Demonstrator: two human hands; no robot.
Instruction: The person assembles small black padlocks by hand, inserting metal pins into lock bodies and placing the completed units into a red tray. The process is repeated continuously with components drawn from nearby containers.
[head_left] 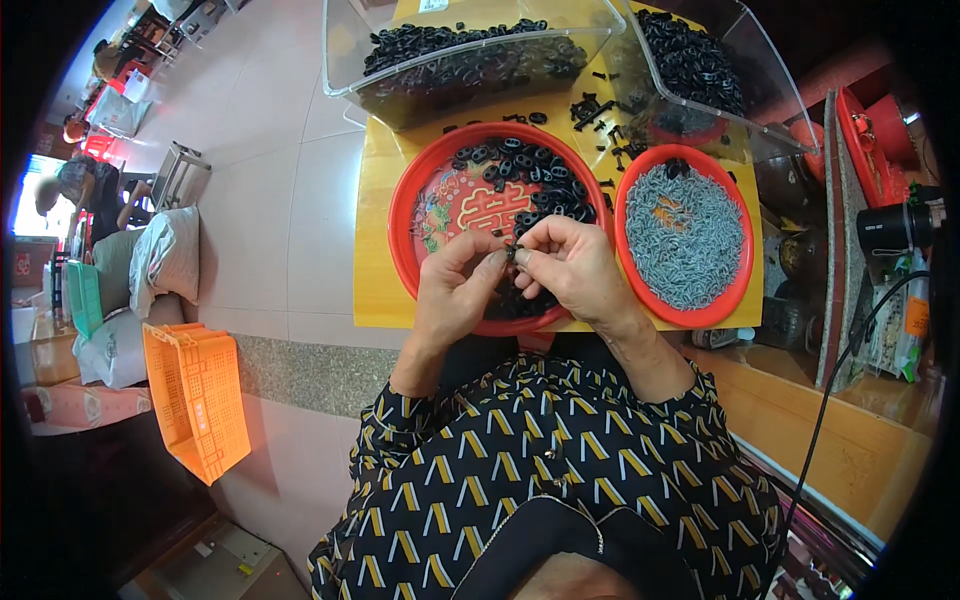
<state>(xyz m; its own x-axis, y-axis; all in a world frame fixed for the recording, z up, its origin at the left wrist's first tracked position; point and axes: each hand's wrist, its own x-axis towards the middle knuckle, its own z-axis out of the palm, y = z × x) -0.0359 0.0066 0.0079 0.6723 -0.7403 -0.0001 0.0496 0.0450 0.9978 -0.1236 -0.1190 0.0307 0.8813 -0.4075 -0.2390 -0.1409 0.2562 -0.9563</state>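
Over a round red tray (404, 180) my two hands meet, fingertips pinched together. My left hand (455, 285) and my right hand (570, 265) both grip a small black plastic part (511, 252), mostly covered by the fingers. Loose black oval parts with holes (550, 190) lie along the tray's far and right side; its patterned bottom shows at the left. To the right of my right hand, a second red tray (746, 270) holds a heap of small grey metal screws (685, 240), with a few black pieces at its far edge.
Two clear plastic bins (470, 70) full of black parts stand at the table's far side. Small black pieces (590, 110) are scattered on the yellow tabletop (375, 230). An orange crate (200, 400) sits at left; a black cable (830, 380) hangs at right. Another person (85, 190) is far left.
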